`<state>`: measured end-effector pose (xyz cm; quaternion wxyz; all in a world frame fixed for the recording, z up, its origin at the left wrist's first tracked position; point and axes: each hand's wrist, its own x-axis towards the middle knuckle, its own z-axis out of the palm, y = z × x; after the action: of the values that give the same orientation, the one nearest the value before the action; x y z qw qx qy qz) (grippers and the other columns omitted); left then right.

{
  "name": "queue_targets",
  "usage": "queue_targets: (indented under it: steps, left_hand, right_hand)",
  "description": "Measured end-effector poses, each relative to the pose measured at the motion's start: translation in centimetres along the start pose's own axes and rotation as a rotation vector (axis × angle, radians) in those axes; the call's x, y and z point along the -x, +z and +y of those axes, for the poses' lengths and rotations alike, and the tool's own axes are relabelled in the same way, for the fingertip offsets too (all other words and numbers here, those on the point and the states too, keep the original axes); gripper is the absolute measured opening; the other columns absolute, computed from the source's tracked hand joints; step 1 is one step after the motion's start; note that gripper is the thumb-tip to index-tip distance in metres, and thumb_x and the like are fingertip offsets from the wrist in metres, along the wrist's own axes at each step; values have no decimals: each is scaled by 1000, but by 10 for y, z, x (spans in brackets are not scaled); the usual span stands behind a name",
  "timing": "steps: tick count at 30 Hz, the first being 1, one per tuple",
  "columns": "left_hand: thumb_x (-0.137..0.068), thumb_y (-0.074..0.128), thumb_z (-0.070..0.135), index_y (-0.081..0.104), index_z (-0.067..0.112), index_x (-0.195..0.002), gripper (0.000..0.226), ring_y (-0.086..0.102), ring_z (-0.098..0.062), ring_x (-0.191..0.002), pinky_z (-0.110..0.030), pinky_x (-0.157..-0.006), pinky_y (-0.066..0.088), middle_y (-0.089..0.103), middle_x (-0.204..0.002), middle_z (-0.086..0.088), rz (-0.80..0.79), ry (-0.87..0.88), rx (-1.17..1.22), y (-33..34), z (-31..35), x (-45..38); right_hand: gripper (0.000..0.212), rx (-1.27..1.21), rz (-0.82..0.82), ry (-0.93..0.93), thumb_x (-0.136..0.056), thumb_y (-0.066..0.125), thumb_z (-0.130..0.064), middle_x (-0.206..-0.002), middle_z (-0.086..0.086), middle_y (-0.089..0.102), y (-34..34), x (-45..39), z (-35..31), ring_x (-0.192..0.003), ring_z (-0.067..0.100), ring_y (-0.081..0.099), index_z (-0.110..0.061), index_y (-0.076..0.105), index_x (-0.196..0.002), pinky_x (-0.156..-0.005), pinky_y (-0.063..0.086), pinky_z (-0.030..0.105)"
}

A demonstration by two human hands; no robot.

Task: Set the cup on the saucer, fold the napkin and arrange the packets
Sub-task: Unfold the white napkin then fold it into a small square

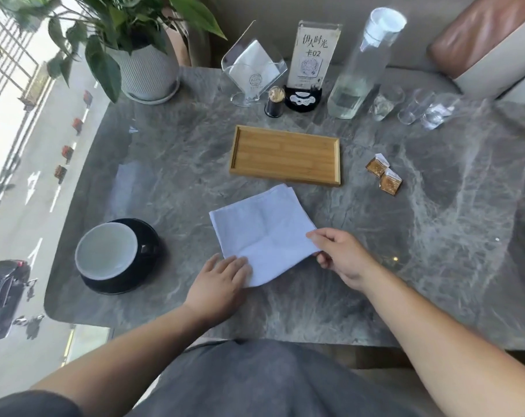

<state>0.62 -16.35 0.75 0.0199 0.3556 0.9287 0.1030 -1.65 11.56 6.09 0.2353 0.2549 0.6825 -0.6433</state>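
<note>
I saw a grey marble surface [171, 164] beside a window over a street. The wooden tray [285, 155] lay with its long axis left to right. The white napkin [262, 233] sat diamond-wise, one corner toward the tray. My left hand [222, 281] pressed flat, fingers loose; my right hand [339, 254] pinched the napkin's right corner. The cup [106, 251] stood on its saucer [147, 266] left; two packets [384, 173] lay right.

The grey marble-patterned table [171, 164] carries a rectangular bamboo tray [284, 155], a white cloth napkin [262, 233], a black saucer [141, 284] — and two gold-foil packets [384, 173].
</note>
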Motion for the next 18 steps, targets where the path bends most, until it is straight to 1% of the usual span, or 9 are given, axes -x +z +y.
queue_targets:
  steps: [2,5,7,9,11,12,15,16,18]
  left_hand:
    - [-70,50,26,70,9,-102,41,69,-25,-95,-41,-86,52,71,-109,-7,78,1,77,-10,-4,-1]
    - [-77,50,20,70,8,-97,30,70,-27,-80,-36,-81,53,74,-94,-6,172,-59,181,-35,-13,-5]
    - [-83,49,17,69,6,-95,25,66,-30,-70,-35,-73,52,71,-79,-8,237,-82,227,-55,-17,-9]
    - [-87,46,19,68,5,-94,27,65,-32,-70,-34,-69,49,69,-77,-8,286,-97,256,-74,-18,-16]
    - [-89,46,28,65,6,-103,32,66,-30,-81,-32,-73,47,71,-90,-8,303,-111,282,-86,-17,-20]
    - [-90,48,37,62,6,-113,41,65,-29,-93,-32,-80,48,70,-104,-9,266,-112,292,-87,-15,-22]
    - [-82,56,62,39,9,-142,81,46,-27,-127,-39,-101,41,47,-142,-10,-20,-64,296,-78,8,-27]
    - [-81,59,61,35,11,-144,84,44,-28,-129,-41,-101,40,43,-145,-10,-94,-57,271,-70,19,-30]
    - [-86,63,42,47,12,-137,61,53,-32,-117,-41,-91,45,54,-134,-11,-76,-98,262,-60,35,-38]
  right_hand:
    - [27,0,-70,-56,-85,69,-23,-69,-7,63,-6,6,-4,-58,7,56,-22,63,-111,-57,46,21]
    - [38,230,-83,-158,-77,75,-25,-80,-8,70,-14,17,-13,-69,9,63,-34,59,-110,-66,51,23]
    - [24,401,27,-261,-81,72,-23,-76,-12,68,-17,21,-22,-62,5,61,-37,61,-97,-61,48,24]
    - [9,557,135,-392,-84,68,-26,-67,-15,65,-20,24,-33,-56,2,55,-33,64,-84,-55,42,25]
    - [4,677,198,-486,-84,65,-34,-68,-12,64,-23,28,-47,-60,4,54,-31,64,-81,-58,42,28]
    - [4,694,209,-511,-83,64,-36,-68,-13,63,-24,31,-54,-61,2,54,-33,64,-81,-59,42,25]
    - [7,673,227,-525,-83,64,-33,-63,-17,61,-21,36,-71,-58,-1,51,-31,65,-76,-57,39,22]
    - [9,669,228,-522,-83,65,-33,-61,-15,60,-19,37,-75,-57,-1,50,-29,65,-75,-58,39,24]
    - [13,676,230,-514,-83,65,-32,-60,-10,59,-18,41,-82,-57,2,49,-25,66,-73,-59,40,27]
